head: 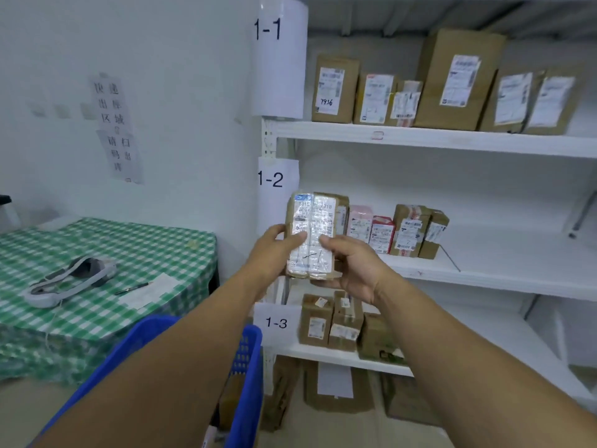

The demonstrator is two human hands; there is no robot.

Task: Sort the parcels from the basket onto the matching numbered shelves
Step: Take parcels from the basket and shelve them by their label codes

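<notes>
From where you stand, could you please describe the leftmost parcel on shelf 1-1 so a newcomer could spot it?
On the white shelving, find the level beside the 1-1 sign. The brown box stands at the left end of that row; alone among its neighbours, its label bears handwritten 7936.

Small brown parcel [311, 236], taped white label facing out, upright, gripped by left hand [274, 250] and right hand [352, 266] before shelf 1-2 [500, 263]. Blue slatted basket [250, 367] low left. More brown boxes line shelf 1-1 [452, 140], shelf 1-2, shelf 1-3 [323, 355].
</notes>
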